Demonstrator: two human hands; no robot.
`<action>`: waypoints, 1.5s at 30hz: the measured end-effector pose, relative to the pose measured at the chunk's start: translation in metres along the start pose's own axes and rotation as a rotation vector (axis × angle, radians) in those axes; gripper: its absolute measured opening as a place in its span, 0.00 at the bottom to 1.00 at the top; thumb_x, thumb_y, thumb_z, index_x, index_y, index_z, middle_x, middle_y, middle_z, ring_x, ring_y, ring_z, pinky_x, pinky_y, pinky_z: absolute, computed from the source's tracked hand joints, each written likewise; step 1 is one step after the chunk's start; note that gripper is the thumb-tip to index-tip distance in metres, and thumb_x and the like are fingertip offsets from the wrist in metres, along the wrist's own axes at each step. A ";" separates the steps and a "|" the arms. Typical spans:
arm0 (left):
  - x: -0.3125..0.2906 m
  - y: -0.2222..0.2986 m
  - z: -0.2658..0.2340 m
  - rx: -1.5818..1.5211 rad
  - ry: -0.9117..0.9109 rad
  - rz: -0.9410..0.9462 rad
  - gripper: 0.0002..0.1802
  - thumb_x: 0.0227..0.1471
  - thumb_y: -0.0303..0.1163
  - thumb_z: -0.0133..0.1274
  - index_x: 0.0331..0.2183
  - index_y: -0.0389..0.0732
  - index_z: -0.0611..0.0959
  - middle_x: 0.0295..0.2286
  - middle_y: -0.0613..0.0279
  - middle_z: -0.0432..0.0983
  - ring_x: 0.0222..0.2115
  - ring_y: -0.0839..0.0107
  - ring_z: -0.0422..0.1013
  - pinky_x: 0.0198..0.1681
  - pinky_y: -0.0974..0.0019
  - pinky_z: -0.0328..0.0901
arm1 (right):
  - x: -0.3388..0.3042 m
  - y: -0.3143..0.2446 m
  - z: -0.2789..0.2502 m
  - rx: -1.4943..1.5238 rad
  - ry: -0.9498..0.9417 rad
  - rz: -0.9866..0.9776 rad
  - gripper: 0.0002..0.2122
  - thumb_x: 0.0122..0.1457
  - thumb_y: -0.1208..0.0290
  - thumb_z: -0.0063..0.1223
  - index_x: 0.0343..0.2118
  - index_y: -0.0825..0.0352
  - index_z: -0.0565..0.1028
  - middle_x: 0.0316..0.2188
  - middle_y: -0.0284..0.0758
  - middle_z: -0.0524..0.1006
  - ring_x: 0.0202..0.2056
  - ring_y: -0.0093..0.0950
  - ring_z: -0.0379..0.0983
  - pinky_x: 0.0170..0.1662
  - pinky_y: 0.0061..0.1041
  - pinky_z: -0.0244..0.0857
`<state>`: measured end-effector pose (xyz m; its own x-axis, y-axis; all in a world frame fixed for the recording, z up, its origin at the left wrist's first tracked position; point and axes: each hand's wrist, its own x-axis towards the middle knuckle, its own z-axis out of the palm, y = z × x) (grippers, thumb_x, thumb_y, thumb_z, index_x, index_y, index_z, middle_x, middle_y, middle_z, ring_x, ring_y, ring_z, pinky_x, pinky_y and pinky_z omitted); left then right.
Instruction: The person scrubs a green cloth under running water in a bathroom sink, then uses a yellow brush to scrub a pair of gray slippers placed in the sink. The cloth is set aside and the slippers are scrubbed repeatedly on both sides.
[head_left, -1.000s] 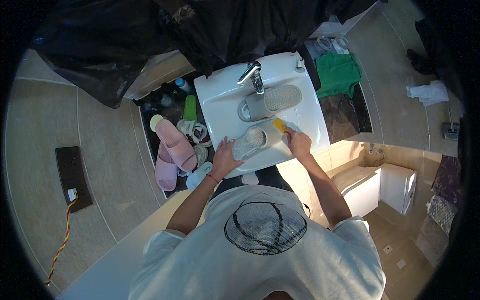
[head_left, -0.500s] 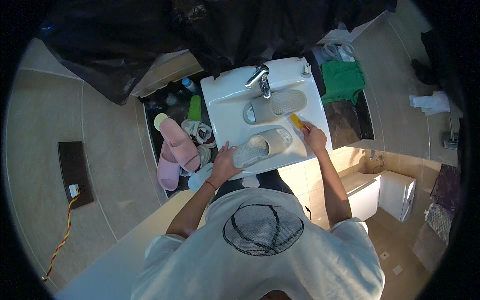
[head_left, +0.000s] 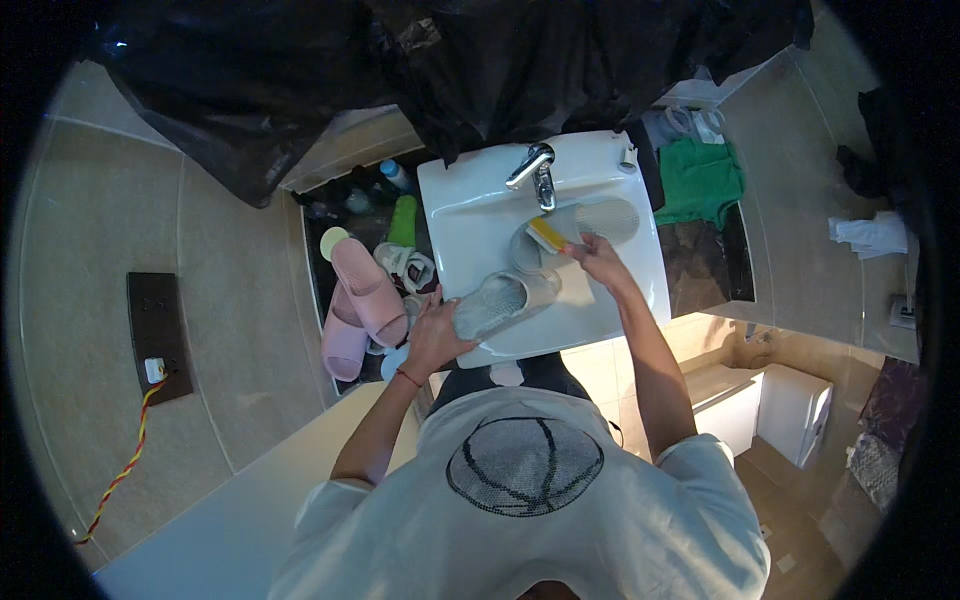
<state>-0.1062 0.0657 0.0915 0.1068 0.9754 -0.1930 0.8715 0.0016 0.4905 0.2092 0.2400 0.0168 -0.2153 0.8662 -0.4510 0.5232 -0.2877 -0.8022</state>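
Observation:
In the white sink basin (head_left: 610, 312) lie two pale grey slippers. My left hand (head_left: 437, 335) grips the left end of the near slipper (head_left: 492, 306), whose insole looks wet and whitish. A yellow scrub brush (head_left: 547, 236) is in my right hand (head_left: 598, 259), its fingers closed round the end of it. The brush is over the left part of the far slipper (head_left: 607, 222) and hides some of it. I cannot tell whether its bristles, which face down, touch the slipper. Above the far slipper stands a chrome faucet (head_left: 541, 170).
Left of the sink, pink slippers (head_left: 370, 293), white shoes (head_left: 410, 268), a green brush-like object (head_left: 402, 221) and a blue-capped bottle (head_left: 395, 173) crowd the dark counter. A green cloth (head_left: 700, 180) lies to the right. Black plastic sheeting (head_left: 480, 70) hangs across the back.
My right hand has carried the brush leftward and up, from the basin's right side to over the far slipper. My left hand stays on the near slipper. The whole view has shifted slightly.

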 end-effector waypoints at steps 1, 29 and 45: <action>0.001 0.002 -0.001 -0.008 -0.026 -0.016 0.44 0.27 0.42 0.71 0.47 0.31 0.76 0.47 0.35 0.72 0.58 0.47 0.61 0.63 0.51 0.53 | -0.011 -0.006 -0.010 -0.008 0.004 0.028 0.38 0.55 0.53 0.61 0.57 0.83 0.62 0.50 0.54 0.73 0.51 0.39 0.73 0.53 0.29 0.65; 0.074 0.028 0.068 -0.025 -0.144 0.216 0.63 0.29 0.48 0.73 0.62 0.37 0.57 0.58 0.46 0.59 0.65 0.42 0.41 0.65 0.40 0.43 | -0.069 0.072 -0.016 -0.064 0.098 -0.143 0.10 0.59 0.62 0.56 0.37 0.62 0.74 0.30 0.37 0.82 0.33 0.36 0.79 0.36 0.34 0.70; 0.085 0.066 0.102 -0.179 0.090 0.135 0.46 0.35 0.28 0.69 0.55 0.31 0.65 0.56 0.40 0.58 0.60 0.41 0.54 0.61 0.50 0.56 | 0.006 0.046 -0.072 -0.677 0.151 -0.057 0.06 0.46 0.67 0.67 0.26 0.61 0.82 0.23 0.37 0.81 0.24 0.32 0.79 0.30 0.30 0.71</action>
<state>0.0091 0.1265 0.0210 0.1663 0.9851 -0.0432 0.7524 -0.0985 0.6513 0.2908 0.2615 0.0054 -0.1661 0.9339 -0.3167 0.9242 0.0354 -0.3803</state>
